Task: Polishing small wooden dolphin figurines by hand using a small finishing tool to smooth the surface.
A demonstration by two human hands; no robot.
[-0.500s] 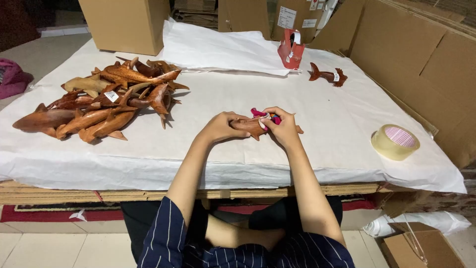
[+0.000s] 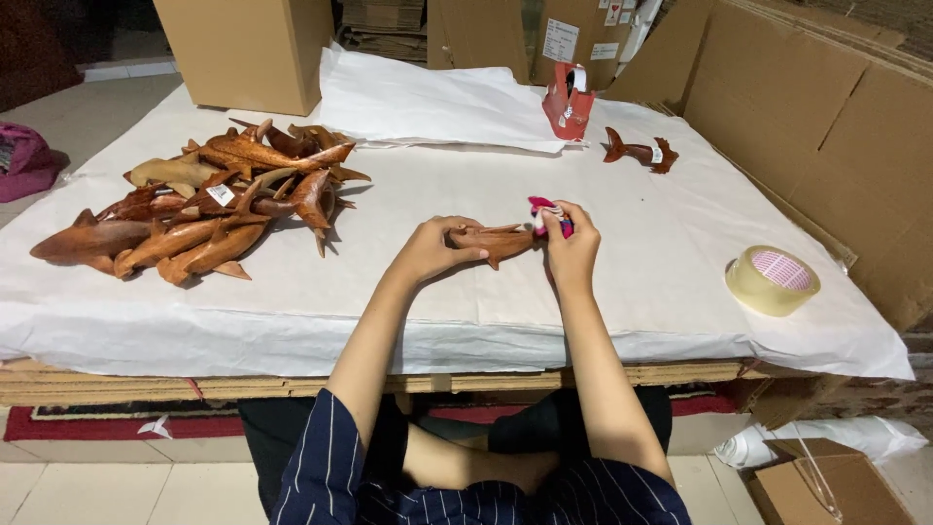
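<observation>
My left hand (image 2: pixel 431 248) grips one end of a small carved wooden shark (image 2: pixel 498 240) that lies on the white paper covering the table (image 2: pixel 622 292). At the shark's other end, my right hand (image 2: pixel 571 243) pinches a small pink object (image 2: pixel 542 207); what it is I cannot tell. Both hands are close together near the middle of the table.
A heap of several carved wooden sharks (image 2: pixel 209 209) lies at the left. A lone wooden shark (image 2: pixel 639 151) and a red tape dispenser (image 2: pixel 568 100) stand at the back, next to loose white paper sheets (image 2: pixel 428 97). A tape roll (image 2: pixel 773 279) sits right. Cardboard boxes (image 2: pixel 248 49) ring the table.
Both hands and the wooden shark stay in nearly the same spot; my right hand's fingers have shifted slightly on the pink object.
</observation>
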